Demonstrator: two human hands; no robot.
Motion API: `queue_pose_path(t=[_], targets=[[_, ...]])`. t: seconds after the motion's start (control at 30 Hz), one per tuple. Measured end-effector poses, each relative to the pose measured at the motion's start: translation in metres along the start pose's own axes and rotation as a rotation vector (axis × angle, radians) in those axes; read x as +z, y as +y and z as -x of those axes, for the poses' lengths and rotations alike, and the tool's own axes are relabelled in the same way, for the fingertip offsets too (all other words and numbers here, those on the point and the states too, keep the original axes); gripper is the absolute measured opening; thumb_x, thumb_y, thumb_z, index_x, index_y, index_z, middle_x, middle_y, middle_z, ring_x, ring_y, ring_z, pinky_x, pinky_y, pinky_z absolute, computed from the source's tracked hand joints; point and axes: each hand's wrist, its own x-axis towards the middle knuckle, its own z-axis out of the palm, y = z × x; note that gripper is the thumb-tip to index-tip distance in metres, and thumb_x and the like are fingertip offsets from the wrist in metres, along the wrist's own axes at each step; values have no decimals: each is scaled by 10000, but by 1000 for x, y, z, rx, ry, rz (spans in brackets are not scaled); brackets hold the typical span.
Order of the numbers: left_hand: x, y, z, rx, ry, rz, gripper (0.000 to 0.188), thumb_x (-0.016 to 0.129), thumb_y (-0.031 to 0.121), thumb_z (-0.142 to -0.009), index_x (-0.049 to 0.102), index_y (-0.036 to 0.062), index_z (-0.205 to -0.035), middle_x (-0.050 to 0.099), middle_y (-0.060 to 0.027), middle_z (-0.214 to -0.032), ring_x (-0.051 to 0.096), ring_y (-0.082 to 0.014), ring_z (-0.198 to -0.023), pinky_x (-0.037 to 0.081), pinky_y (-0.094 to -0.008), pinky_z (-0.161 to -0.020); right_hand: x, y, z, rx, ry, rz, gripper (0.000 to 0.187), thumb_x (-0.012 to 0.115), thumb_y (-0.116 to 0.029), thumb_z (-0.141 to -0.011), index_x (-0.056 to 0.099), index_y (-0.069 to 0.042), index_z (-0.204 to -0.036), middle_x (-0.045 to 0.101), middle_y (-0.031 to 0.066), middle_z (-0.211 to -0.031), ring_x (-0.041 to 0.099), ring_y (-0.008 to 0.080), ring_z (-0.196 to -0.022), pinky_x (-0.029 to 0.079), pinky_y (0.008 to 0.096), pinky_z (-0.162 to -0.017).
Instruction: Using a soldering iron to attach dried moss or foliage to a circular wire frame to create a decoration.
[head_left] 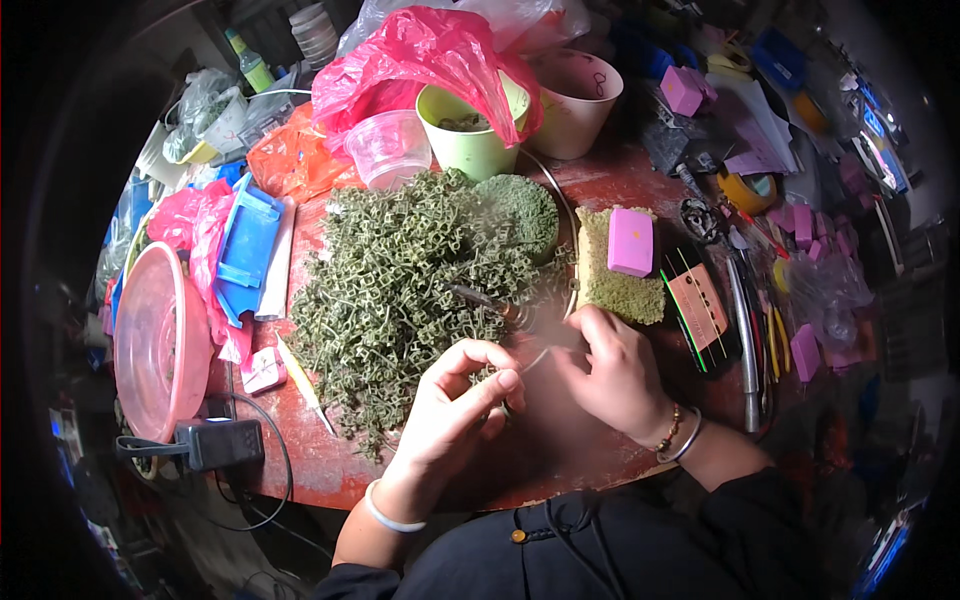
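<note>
My left hand [460,405] is closed in a pinch, thumb against fingers, on a thin pale strip [537,362] that sticks out toward the right. Close by, my right hand [615,370] has its fingers bent and pointing down toward the strip's free end. Its fingertips are hazy, and what they hold is hidden. Just beyond both hands lies a large heap of small bent grey-green pieces [390,280]. A dark slim tool [478,297] with a coppery end rests against the heap's right side. Pale haze hangs around that end and over my fingers.
Right of the heap, a pink block [630,242] sits on a yellowish rough slab [595,255]. Beyond are a green pot [460,145] and pink plastic bag [420,60]. Leftward stand a pink basin [160,345], black box with cable [220,444] and yellow pen-like tool [300,378]; pliers-like tools [745,350] lie right.
</note>
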Motion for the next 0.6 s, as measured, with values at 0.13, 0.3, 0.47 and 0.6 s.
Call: queue_pose_path(t=[0.13, 0.3, 0.47, 0.6], targets=[[2, -1, 0, 35, 48, -2, 140, 643, 87, -922, 567, 82, -1039, 602, -10, -907, 590, -94, -747, 364, -176, -504, -8, -1, 5, 163, 31, -364, 159, 686, 61, -805, 580, -15, -893, 609, 6, -768, 513, 16, -606, 416, 200, -510], [-1, -5, -1, 44, 25, -47, 213, 676, 115, -924, 599, 85, -1120, 614, 11, -962, 588, -61, -755, 391, -179, -527, -43, -21, 5, 387, -191, -704, 187, 690, 59, -802, 555, -63, -847, 622, -2, -825, 550, 46, -663, 416, 197, -597], [-2, 0, -2, -69, -197, 25, 295, 671, 156, -931, 587, 62, -1199, 641, -14, -1006, 614, -82, -776, 390, -173, -490, -42, -21, 7, 372, -225, -1107, 282, 683, 90, -793, 468, -88, -748, 647, 72, -956, 583, 94, -864, 451, 268, -761], [-5, -6, -3, -22, -270, -6, 333, 682, 163, -924, 577, 52, -1220, 648, -31, -973, 611, -83, -764, 389, -169, -490, -36, -23, 10, 304, -188, -1125, 285, 669, 101, -804, 464, -84, -731, 652, 70, -955, 591, 95, -847, 456, 263, -761]])
